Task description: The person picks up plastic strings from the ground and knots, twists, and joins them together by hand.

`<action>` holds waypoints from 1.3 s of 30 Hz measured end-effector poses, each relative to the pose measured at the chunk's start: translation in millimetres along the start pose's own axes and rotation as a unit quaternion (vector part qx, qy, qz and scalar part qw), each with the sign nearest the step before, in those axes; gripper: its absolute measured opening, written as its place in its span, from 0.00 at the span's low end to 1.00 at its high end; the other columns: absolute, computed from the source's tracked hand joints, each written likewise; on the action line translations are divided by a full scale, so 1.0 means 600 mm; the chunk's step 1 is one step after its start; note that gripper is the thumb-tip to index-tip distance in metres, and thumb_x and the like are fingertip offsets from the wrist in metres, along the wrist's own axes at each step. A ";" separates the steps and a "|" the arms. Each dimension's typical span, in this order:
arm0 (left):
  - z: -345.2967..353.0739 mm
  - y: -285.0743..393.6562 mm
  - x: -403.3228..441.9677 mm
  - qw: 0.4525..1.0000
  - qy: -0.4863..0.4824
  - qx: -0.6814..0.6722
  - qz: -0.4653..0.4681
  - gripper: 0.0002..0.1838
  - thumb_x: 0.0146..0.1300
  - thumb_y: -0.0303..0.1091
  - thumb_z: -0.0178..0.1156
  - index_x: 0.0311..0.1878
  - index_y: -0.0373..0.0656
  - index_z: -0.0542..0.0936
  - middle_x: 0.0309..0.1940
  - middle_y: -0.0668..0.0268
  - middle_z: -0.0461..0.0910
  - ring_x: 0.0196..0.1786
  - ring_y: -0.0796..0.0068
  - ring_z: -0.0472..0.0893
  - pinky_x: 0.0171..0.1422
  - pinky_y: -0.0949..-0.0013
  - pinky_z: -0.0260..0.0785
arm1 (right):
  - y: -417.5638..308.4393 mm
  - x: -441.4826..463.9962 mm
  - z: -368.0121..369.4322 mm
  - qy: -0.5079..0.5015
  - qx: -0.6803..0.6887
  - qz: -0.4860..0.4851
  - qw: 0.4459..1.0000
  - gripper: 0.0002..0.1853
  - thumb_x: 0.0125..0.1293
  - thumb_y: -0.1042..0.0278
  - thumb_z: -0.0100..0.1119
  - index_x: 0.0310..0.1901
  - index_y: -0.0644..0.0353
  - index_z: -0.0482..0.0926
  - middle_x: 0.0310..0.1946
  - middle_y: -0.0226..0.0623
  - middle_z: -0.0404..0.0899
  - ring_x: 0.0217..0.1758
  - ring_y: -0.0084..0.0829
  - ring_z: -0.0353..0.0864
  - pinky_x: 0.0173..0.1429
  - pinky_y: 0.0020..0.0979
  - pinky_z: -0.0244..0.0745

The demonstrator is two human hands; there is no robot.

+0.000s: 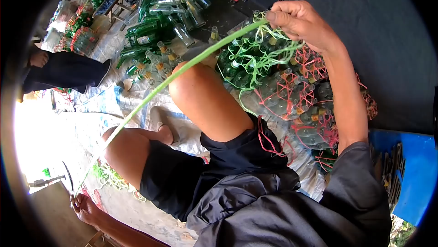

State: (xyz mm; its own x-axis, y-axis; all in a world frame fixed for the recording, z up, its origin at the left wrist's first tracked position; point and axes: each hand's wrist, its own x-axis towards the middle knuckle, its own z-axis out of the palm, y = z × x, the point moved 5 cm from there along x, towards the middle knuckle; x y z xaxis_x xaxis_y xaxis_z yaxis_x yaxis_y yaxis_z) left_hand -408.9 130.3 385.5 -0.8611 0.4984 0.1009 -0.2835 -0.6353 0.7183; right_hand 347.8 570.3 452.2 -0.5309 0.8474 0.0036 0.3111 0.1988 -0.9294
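A long green strip (182, 69) runs taut and slanting across the view, above both bare knees. At the upper right, my right hand (299, 23) pinches its upper end between thumb and fingers. My left hand (86, 208), at the lower left, has its fingers closed at the strip's thin lower end. Below my right hand lies a bundle of green glass bottles (242, 62) wrapped in tangled light green strips (260, 66). Beside it, clear bottles (296, 89) are bound with red and pink strips (312, 60).
Loose green and clear bottles (155, 23) are heaped at the top. A person in dark trousers (68, 70) is at the left. A metal tool with a curved blade (67, 176) is near my left hand. Green strips (114, 178) lie below my knee; a blue container (417, 169) is at the right.
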 end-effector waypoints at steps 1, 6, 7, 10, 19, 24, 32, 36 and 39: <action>0.000 0.001 0.005 0.999 -0.034 -0.024 -0.020 0.05 0.70 0.20 0.46 0.36 0.30 0.68 0.28 0.62 0.66 0.28 0.69 0.64 0.35 0.66 0.63 | 0.005 -0.011 0.001 -0.002 0.022 0.015 1.000 0.20 0.75 0.53 0.64 0.27 0.55 0.78 0.16 0.14 0.61 0.18 0.08 0.53 0.21 0.21 0.45; 0.056 -0.007 -0.015 0.983 -0.138 -0.091 -0.080 0.06 0.71 0.20 0.45 0.35 0.32 0.67 0.28 0.63 0.65 0.28 0.71 0.64 0.36 0.66 0.64 | 0.066 -0.065 0.008 0.014 0.148 0.088 0.985 0.20 0.75 0.51 0.63 0.31 0.57 0.78 0.16 0.13 0.58 0.17 0.08 0.49 0.21 0.21 0.42; 0.087 -0.016 -0.025 0.990 -0.109 -0.086 -0.034 0.06 0.72 0.20 0.45 0.36 0.31 0.68 0.29 0.63 0.65 0.28 0.71 0.64 0.36 0.66 0.64 | 0.084 -0.074 0.013 0.021 0.177 0.101 0.979 0.19 0.76 0.51 0.62 0.31 0.58 0.79 0.16 0.13 0.58 0.17 0.08 0.50 0.21 0.20 0.43; 0.141 -0.022 -0.032 0.992 -0.085 -0.091 0.011 0.05 0.73 0.20 0.44 0.41 0.27 0.69 0.30 0.62 0.65 0.30 0.71 0.65 0.38 0.67 0.64 | 0.150 -0.097 0.030 0.017 0.156 0.164 0.974 0.17 0.79 0.56 0.58 0.32 0.58 0.78 0.16 0.16 0.59 0.17 0.10 0.53 0.21 0.19 0.50; 0.278 0.001 -0.065 0.983 -0.176 -0.059 0.003 0.14 0.73 0.21 0.45 0.56 0.21 0.67 0.33 0.63 0.67 0.36 0.72 0.66 0.42 0.69 0.62 | 0.223 -0.137 0.071 -0.002 -0.226 0.116 0.967 0.10 0.70 0.63 0.63 0.41 0.63 0.82 0.32 0.34 0.80 0.37 0.30 0.81 0.44 0.36 0.76; 0.341 -0.006 -0.101 0.957 -0.262 -0.103 -0.068 0.12 0.75 0.22 0.45 0.55 0.23 0.68 0.34 0.63 0.69 0.32 0.73 0.66 0.44 0.66 0.63 | 0.051 -0.098 0.151 0.123 -0.146 -0.133 0.972 0.11 0.67 0.73 0.64 0.49 0.65 0.83 0.45 0.42 0.83 0.48 0.38 0.85 0.54 0.34 0.79; 0.490 -0.050 -0.210 0.946 -0.286 -0.108 -0.109 0.14 0.78 0.26 0.40 0.62 0.32 0.62 0.37 0.63 0.69 0.26 0.82 0.65 0.38 0.72 0.62 | -0.206 -0.042 0.382 0.054 0.017 -0.409 0.911 0.38 0.57 0.59 0.75 0.64 0.70 0.68 0.51 0.53 0.73 0.53 0.49 0.78 0.56 0.43 0.78; 0.544 -0.105 -0.276 0.949 -0.296 -0.048 -0.095 0.07 0.80 0.29 0.43 0.41 0.38 0.65 0.36 0.63 0.69 0.20 0.87 0.60 0.23 0.80 0.54 | -0.288 -0.038 0.452 0.060 0.082 -0.441 0.892 0.43 0.51 0.59 0.78 0.63 0.74 0.66 0.50 0.55 0.71 0.52 0.50 0.77 0.54 0.44 0.78; 0.554 -0.149 -0.327 0.958 -0.266 0.099 -0.051 0.11 0.81 0.34 0.42 0.50 0.38 0.70 0.35 0.65 0.69 0.18 0.88 0.61 0.18 0.82 0.53 | -0.298 -0.024 0.500 0.006 0.166 -0.414 0.895 0.33 0.56 0.58 0.75 0.55 0.72 0.71 0.44 0.52 0.75 0.45 0.48 0.82 0.46 0.44 0.80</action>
State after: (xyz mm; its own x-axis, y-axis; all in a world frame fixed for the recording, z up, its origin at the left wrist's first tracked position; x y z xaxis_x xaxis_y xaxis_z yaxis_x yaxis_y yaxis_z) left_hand -74.3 285.4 530.5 -0.4820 0.8149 0.3218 -0.2228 -0.4692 0.8545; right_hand 63.5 374.6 507.6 -0.4611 0.4825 0.7447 -0.4377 0.6063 -0.6639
